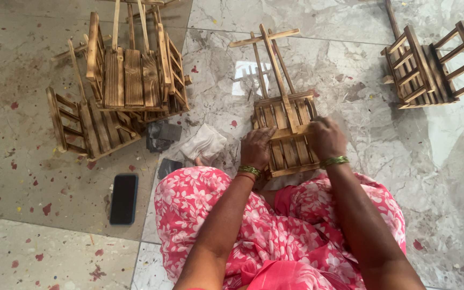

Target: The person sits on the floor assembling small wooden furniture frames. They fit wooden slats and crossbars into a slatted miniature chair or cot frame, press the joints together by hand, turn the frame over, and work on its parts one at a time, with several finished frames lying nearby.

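Wooden slatted frame [285, 131] lies flat on the floor [350, 64] just in front of the seated person's knees — a glossy grey-white marble tile flecked with red paint spots, meeting a duller brownish tile on the left. The left hand [256, 147] presses down on the frame's near left edge with fingers curled together, and the right hand [324, 137] is closed over a crossbar on its right side; both wrists wear green bangles. Long thin sticks rise from the frame's far end. A pile of similar wooden racks [119, 80] sits well apart at upper left, another rack [430, 67] at upper right. Near the left knee lie a crumpled white cloth [204, 144], dark sandpaper pieces [163, 135] and a black phone [123, 198].
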A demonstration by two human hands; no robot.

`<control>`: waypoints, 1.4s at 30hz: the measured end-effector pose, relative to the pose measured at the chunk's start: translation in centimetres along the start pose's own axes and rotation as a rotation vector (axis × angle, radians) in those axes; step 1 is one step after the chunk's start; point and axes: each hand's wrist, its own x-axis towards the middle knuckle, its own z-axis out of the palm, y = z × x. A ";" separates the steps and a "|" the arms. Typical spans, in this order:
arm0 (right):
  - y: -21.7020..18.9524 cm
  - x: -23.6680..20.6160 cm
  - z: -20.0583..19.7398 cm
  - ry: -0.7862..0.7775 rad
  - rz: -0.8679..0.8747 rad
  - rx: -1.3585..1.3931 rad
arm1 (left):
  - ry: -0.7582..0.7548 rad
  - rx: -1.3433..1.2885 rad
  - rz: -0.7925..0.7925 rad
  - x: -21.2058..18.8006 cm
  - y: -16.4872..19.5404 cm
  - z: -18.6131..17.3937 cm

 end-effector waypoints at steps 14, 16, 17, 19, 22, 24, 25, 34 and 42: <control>-0.9 -0.3 -0.3 0.088 -0.088 -0.023 | 0.010 -0.020 0.001 -0.1 0.1 -0.1; -1.7 -0.5 -0.1 0.095 -0.178 -0.050 | -0.004 -0.018 -0.003 -0.1 0.1 -0.2; -1.8 -0.5 -0.1 0.037 -0.103 -0.047 | -0.012 -0.015 -0.003 -0.1 0.1 -0.3; -1.2 -0.1 -0.6 -0.078 0.047 -0.042 | 0.004 -0.013 0.010 -0.1 0.1 -0.4; 0.5 0.5 -1.4 0.030 0.143 -0.229 | 0.018 -0.010 0.012 0.0 0.2 -0.4; 0.7 0.4 -1.0 0.008 0.107 -0.205 | 0.023 -0.010 0.009 0.1 0.1 -0.2; 0.6 0.3 -0.6 -0.007 0.090 -0.194 | 0.022 -0.013 0.008 0.1 0.1 -0.2; 0.8 0.5 -0.6 -0.067 0.166 -0.200 | 0.004 0.003 0.009 -0.1 0.0 -0.2; -0.7 -0.1 0.0 0.003 -0.088 -0.116 | -0.005 -0.010 0.008 -0.1 0.1 -0.3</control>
